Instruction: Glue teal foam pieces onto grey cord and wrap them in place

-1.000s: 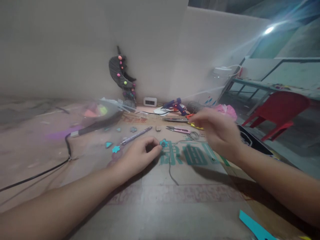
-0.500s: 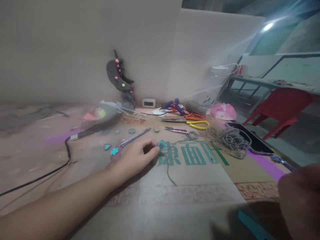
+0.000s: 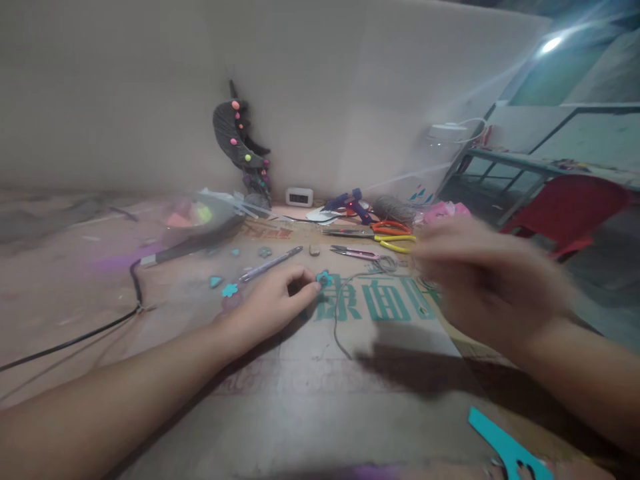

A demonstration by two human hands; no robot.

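Well, left hand [image 3: 275, 297] pinches edge of blue flower [image 3: 325, 277] in middle of table [image 3: 300, 427]; right hand [image 3: 493, 283] blurred midair, can't tell if holding anything. Work looks partway: second flower [image 3: 230, 290] lies apart, both seemingly cut out; grey string [image 3: 335, 323] loose, near end unfastened.

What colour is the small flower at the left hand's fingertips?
Turquoise; the flower shows in the head view.

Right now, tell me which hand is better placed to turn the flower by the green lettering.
Likely the left hand: its fingertips are at the turquoise flower; the right hand hovers farther off.
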